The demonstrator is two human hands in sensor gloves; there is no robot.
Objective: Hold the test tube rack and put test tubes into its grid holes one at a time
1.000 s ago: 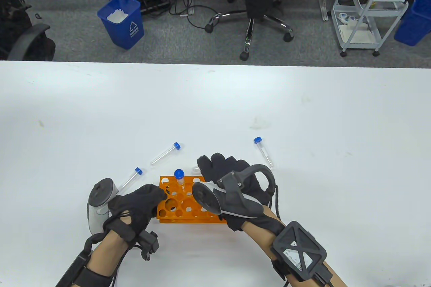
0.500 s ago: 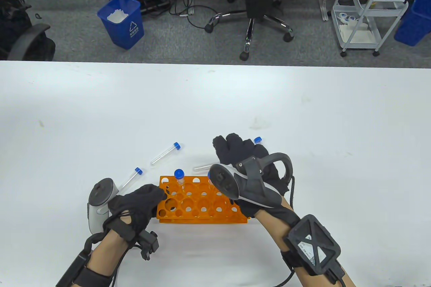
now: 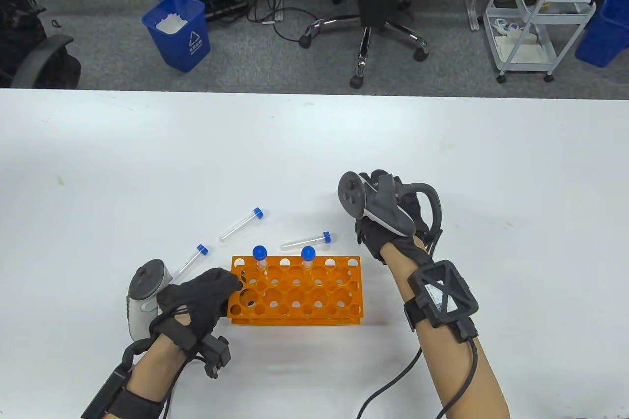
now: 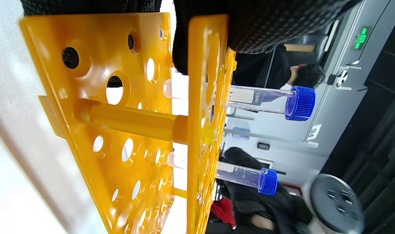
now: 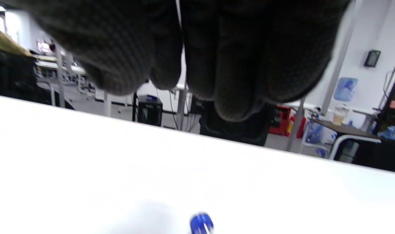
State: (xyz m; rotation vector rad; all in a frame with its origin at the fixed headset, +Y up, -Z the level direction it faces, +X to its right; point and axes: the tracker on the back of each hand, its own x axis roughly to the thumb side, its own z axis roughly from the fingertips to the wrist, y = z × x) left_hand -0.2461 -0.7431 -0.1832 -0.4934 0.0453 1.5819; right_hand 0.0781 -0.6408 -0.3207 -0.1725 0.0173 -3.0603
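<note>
The orange test tube rack [image 3: 314, 298] stands on the white table [image 3: 491, 168] near the front. My left hand [image 3: 201, 291] grips its left end; its fingers [image 4: 265, 29] lie over the rack's top plate [image 4: 197, 97]. Two blue-capped tubes stand in the back row [image 3: 259, 254] [image 3: 307, 256], also shown in the left wrist view [image 4: 272, 102] [image 4: 249, 177]. Three loose tubes lie behind the rack [image 3: 241, 225] [image 3: 192, 258] [image 3: 305, 241]. My right hand [image 3: 388, 222] hovers empty to the right, fingers [image 5: 230, 65] above a blue cap [image 5: 201, 223] on the table.
A tracker sits on the back of each hand [image 3: 142, 291] [image 3: 373, 198]. A cable [image 3: 393, 384] runs from my right wrist across the table front. Beyond the far edge stand a blue bin [image 3: 178, 31], an office chair [image 3: 378, 6] and a white cart [image 3: 535, 11].
My right hand left the second tube standing in the rack and moved right and away, over the loose tube on the right. My left hand and the rack stayed still.
</note>
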